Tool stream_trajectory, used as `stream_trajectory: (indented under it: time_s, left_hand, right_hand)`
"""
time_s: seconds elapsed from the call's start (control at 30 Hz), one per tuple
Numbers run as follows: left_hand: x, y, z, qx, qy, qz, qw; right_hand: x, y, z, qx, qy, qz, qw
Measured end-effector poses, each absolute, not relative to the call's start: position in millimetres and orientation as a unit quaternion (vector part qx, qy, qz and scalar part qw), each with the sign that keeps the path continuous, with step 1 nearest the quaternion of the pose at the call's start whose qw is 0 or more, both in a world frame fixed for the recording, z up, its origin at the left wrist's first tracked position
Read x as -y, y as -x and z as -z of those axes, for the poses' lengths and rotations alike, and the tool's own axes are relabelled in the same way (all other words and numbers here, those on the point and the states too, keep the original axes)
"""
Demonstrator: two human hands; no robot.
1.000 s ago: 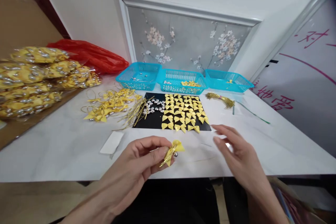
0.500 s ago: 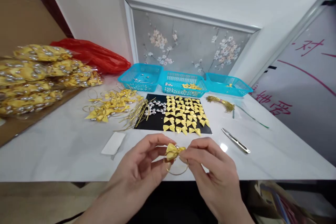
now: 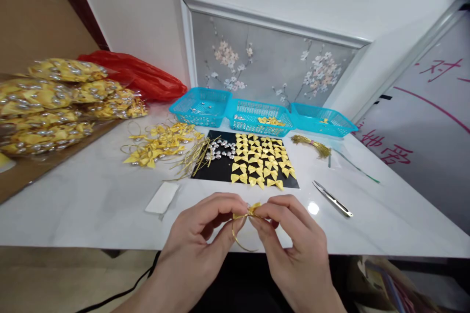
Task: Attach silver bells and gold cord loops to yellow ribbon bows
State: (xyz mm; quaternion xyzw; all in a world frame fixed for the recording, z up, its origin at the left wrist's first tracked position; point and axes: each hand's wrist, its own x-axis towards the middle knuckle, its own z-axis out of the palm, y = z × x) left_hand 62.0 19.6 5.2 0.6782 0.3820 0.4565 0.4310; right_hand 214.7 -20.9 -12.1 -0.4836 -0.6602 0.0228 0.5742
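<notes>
Both hands meet at the near edge of the white table [image 3: 84,205]. My left hand [image 3: 198,239] and my right hand [image 3: 293,244] pinch the same small yellow ribbon bow [image 3: 250,211] between thumb and fingertips. A thin gold cord loop [image 3: 238,242] hangs down from the bow between the hands. Just beyond lies a black mat [image 3: 220,168] with rows of yellow bows [image 3: 260,159] and a cluster of silver beads [image 3: 220,149].
Small snips [image 3: 332,199] lie right of the hands, a white slip [image 3: 161,197] to the left. A pile of finished bows with cords [image 3: 157,144], three blue baskets [image 3: 200,106], a gold cord bundle [image 3: 312,144], bagged bows [image 3: 47,107] and a red bag [image 3: 132,76] stand further back.
My right hand left the snips on the table and came in to pinch the bow held by my left hand. Both hands now grip it closer together, with the cord loop hanging below.
</notes>
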Motion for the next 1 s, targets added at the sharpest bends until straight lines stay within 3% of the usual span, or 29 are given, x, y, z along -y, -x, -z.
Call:
stream_trajectory:
  time_s: [0.17,0.33,0.5,0.73,1.0]
  left_hand:
    - [-20.0,-62.5,-3.5,-0.408,-0.699,-0.428,0.401]
    - [-19.1,-62.7,-12.6,-0.404,-0.723,-0.389,0.403]
    - [-23.6,-54.8,-16.6,-0.395,-0.699,-0.326,0.499]
    - [-34.6,-48.6,-10.6,-0.372,-0.63,-0.323,0.6]
    - [-27.1,-59.9,-12.1,-0.376,-0.626,-0.362,0.579]
  right_hand:
    - [23.0,-215.2,10.7,0.669,0.48,-0.048,0.566]
    - [26.1,-214.7,8.8,0.692,0.471,0.017,0.546]
    - [27.1,-212.9,8.5,0.704,0.461,0.058,0.537]
    - [25.6,-223.3,13.1,0.688,0.53,-0.114,0.482]
    - [29.4,-209.7,10.4,0.708,0.504,0.018,0.493]
